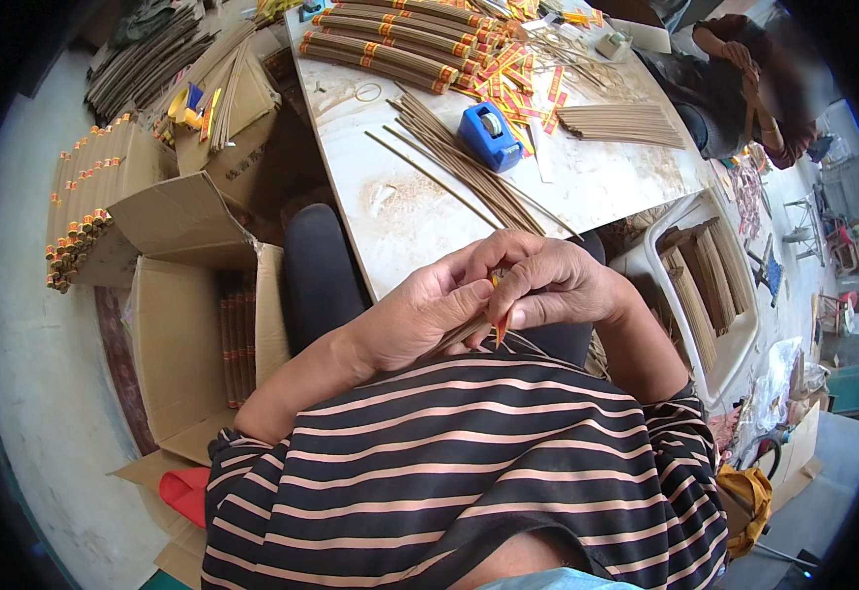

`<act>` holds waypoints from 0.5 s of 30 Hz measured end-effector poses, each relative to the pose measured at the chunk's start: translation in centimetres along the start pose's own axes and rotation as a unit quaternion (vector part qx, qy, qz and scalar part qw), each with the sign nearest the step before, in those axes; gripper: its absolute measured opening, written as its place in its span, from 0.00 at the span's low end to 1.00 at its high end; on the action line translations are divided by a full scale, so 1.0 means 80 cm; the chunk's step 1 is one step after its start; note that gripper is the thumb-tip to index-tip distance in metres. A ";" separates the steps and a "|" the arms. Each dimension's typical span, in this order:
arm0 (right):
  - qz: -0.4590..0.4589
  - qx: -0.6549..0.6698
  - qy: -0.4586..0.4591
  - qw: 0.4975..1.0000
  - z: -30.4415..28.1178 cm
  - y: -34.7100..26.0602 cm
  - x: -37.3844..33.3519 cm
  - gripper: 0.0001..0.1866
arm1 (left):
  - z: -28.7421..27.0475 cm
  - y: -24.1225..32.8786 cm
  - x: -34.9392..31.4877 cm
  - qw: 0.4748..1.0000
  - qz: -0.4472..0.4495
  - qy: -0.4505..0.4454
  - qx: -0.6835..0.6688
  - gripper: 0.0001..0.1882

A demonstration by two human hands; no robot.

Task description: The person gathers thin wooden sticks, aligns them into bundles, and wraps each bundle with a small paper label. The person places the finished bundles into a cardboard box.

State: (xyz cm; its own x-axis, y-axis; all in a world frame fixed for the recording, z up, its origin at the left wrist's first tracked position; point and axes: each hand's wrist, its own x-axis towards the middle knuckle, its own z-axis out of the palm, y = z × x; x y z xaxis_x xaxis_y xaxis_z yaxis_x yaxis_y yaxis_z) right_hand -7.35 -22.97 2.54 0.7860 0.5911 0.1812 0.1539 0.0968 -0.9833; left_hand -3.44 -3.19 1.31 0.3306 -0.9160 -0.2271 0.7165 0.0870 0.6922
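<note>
Close to my body, just past the table's near edge, both hands meet around a bundle of thin brown incense sticks. My left hand is closed around the bundle, thumb on top. With bent fingers, my right hand pinches a red and yellow paper label against the sticks. Part of the label and most of the bundle are hidden by my fingers. Beyond my hands, loose incense sticks lie on the white table, beside a blue tape dispenser.
Labelled bundles and scattered labels cover the table's far side, with more sticks at right. An open cardboard box stands at my left. A white bin of sticks is at my right. Another person sits at far right.
</note>
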 end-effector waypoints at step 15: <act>0.157 0.008 0.319 0.935 0.058 0.007 0.000 0.15 | 0.003 0.004 -0.017 0.969 0.091 0.121 0.196 0.34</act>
State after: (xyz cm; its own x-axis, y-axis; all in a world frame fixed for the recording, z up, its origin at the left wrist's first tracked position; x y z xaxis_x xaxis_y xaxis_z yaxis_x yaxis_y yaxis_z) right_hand -9.99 -19.21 1.96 0.9886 -0.0045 -0.1504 -0.1504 0.0140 -0.9885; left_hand -3.79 -2.03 2.01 0.5979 -0.7766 -0.1983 0.3609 0.0400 0.9317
